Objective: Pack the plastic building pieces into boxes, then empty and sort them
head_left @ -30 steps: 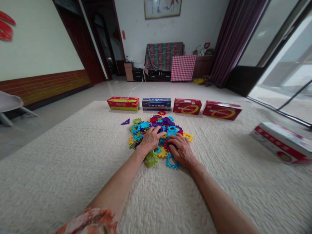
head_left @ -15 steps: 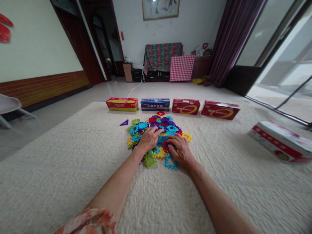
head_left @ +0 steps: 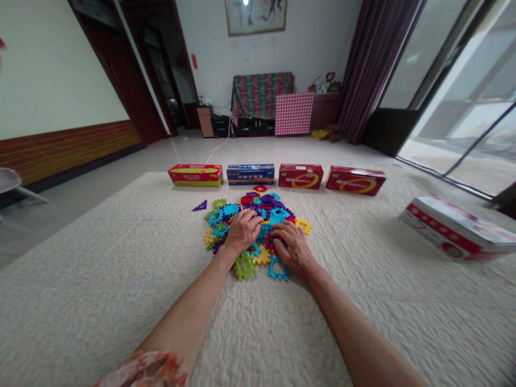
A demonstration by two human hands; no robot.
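A heap of flat plastic interlocking building pieces in several colours lies on the cream quilted mat. My left hand (head_left: 243,232) rests palm down on the left middle of the heap, fingers bent but apart, with their tips among the pieces. On the right side, my right hand (head_left: 295,246) lies with fingers spread over the pieces, touching a red one (head_left: 270,243). Closest to me are a green square piece (head_left: 244,267), a yellow piece (head_left: 262,255) and a blue square frame (head_left: 278,268). Neither hand visibly lifts a piece; what lies under the palms is hidden.
Beyond the heap stand a red-and-yellow box (head_left: 195,176), a blue box (head_left: 250,174) and two dark red boxes (head_left: 300,177). A white-and-red box (head_left: 459,228) sits to the right. One purple triangular piece (head_left: 200,206) lies apart on the mat (head_left: 121,258).
The whole view has shifted slightly, so things appear farther left. My left fingers look more bent than before; my right hand has kept its place on the pieces.
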